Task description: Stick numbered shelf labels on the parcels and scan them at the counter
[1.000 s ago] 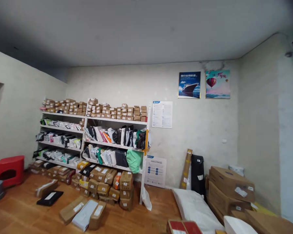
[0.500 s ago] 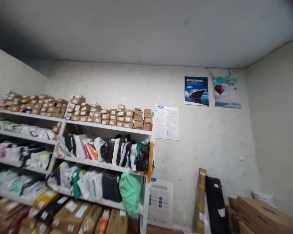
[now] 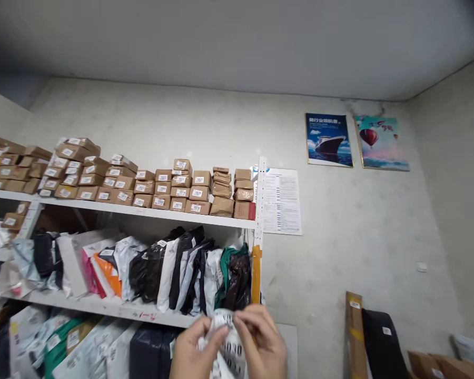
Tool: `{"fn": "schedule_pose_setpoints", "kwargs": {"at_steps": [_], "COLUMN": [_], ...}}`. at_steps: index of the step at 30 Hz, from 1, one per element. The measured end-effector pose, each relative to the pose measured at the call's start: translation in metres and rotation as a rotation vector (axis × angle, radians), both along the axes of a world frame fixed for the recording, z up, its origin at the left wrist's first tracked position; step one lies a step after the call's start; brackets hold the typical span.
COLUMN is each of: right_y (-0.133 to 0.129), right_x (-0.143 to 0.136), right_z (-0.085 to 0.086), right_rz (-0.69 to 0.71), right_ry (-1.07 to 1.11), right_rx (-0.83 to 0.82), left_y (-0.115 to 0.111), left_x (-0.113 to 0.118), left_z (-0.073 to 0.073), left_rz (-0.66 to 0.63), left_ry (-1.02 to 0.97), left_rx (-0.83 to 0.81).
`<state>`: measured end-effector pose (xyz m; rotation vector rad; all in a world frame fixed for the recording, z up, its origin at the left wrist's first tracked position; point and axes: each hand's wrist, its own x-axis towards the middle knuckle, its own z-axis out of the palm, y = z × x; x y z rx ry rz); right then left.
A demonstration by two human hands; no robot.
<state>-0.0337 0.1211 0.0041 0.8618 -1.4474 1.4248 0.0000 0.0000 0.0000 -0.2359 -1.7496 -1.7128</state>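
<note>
Both my hands are raised at the bottom middle of the head view, in front of the shelving. Between them is a white strip of printed number labels [image 3: 233,348] with large black digits, one row reading "030" at its end. My left hand [image 3: 191,347] pinches the strip's left side with thumb and forefinger. At its upper right edge, my right hand [image 3: 265,342] grips it between thumb and fingers. The lower part of the strip runs out of the frame. Behind my hands stands a white shelf rack [image 3: 158,311] holding bagged parcels [image 3: 168,273].
Small labelled cartons [image 3: 199,193] are stacked along the top shelf. A taped upright post [image 3: 256,273] ends the rack on the right. Farther right, a long carton [image 3: 354,337] and a black package [image 3: 384,345] lean on the wall, near brown boxes [image 3: 422,363].
My hands and the label strip have come into view from below. The shelves look larger and nearer, and the lower floor boxes have left the view.
</note>
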Motion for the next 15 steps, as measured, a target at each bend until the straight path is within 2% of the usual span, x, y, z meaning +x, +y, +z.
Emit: {"fn": "schedule_pose_setpoints", "kwargs": {"at_steps": [3, 5, 8, 12, 15], "right_y": [-0.009, -0.018, -0.033, -0.056, -0.069], "right_x": [-0.072, -0.118, -0.179, -0.239, -0.276], "right_z": [0.026, 0.045, 0.073, 0.107, 0.136], "right_rz": [0.027, 0.065, 0.104, 0.13, 0.124], "right_ry": [-0.018, -0.039, 0.003, 0.075, 0.121], "right_rx": [0.048, 0.047, 0.043, 0.068, 0.02], "left_y": [-0.004, -0.009, -0.018, -0.034, -0.047], "left_x": [-0.073, -0.118, -0.178, -0.243, -0.276], "left_z": [0.022, 0.038, 0.059, 0.078, 0.09], "left_rz": [-0.017, -0.072, -0.155, 0.011, -0.015], "left_ry": [0.043, 0.074, 0.111, 0.161, 0.156], "left_rx": [0.13, 0.2, 0.23, 0.267, 0.252]}}
